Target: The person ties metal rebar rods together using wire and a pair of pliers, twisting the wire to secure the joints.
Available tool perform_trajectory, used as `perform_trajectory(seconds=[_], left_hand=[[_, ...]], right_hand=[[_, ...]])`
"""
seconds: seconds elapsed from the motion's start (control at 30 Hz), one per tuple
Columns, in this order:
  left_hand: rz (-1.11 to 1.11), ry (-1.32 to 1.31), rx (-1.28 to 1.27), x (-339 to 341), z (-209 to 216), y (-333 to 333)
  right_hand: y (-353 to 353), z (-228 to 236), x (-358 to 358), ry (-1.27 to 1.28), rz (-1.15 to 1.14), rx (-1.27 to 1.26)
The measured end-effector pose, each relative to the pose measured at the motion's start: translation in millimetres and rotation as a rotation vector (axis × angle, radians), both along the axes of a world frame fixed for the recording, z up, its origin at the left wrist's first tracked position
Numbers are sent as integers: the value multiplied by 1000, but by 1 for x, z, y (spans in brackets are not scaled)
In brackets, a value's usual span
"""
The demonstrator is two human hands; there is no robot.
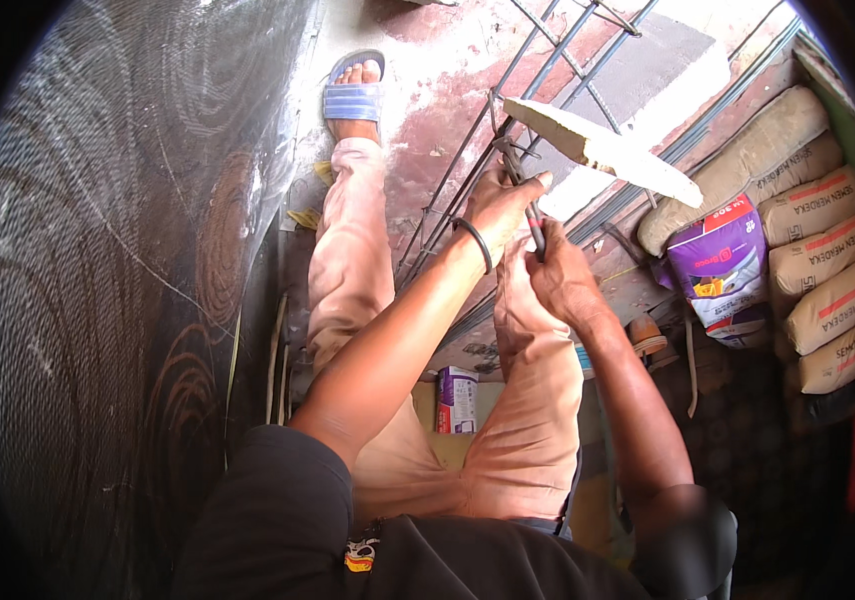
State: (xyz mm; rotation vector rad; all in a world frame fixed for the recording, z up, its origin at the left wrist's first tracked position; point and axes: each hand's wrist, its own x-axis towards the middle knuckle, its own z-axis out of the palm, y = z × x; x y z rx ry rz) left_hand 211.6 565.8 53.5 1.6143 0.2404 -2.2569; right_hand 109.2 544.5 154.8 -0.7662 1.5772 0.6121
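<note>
My right hand point(564, 275) is closed round the lower handles of dark metal pincers point(536, 232). Higher up, my left hand point(498, 208), with a black band at its wrist, is wrapped round the same tool close to its head. The pincers' head touches or nearly touches a rebar cage point(575, 68) of long bars and cross ties, which slants up to the right. Just beyond the tool, a pale rough plank point(602, 150) lies across the cage. Any wire between the jaws is too small to make out.
Stacked brown cement bags point(832, 268) and a purple bag point(715, 262) stand at the right. A dark patterned sheet point(117, 250) covers the left side. Between my legs is a small purple-and-white carton point(457, 400). My sandalled foot point(354, 95) rests on the stained floor.
</note>
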Motion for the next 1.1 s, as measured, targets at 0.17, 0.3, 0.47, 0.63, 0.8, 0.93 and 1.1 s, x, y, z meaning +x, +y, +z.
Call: perform_trajectory(seconds=[0.17,0.3,0.47,0.63,0.8,0.93,1.1], left_hand=[[-184,-55,36,15,11,-25],[-81,221,190,26,5,-35],[7,365,317,22,-4,-27],[469,463,412,-9,-22,-7],[434,217,386,-31,-16,-4],[401,60,392,-42,-14,-5],[367,264,475,2,6,0]], right_hand=[[49,-13,10,-508,-1696,392],[64,-17,15,-807,-2028,421],[48,-20,-20,-794,-1877,596],[17,-8,-40,-206,-1169,602],[1,24,5,203,450,-210],[-11,17,4,206,443,-86],[-2,4,-17,-154,-857,339]])
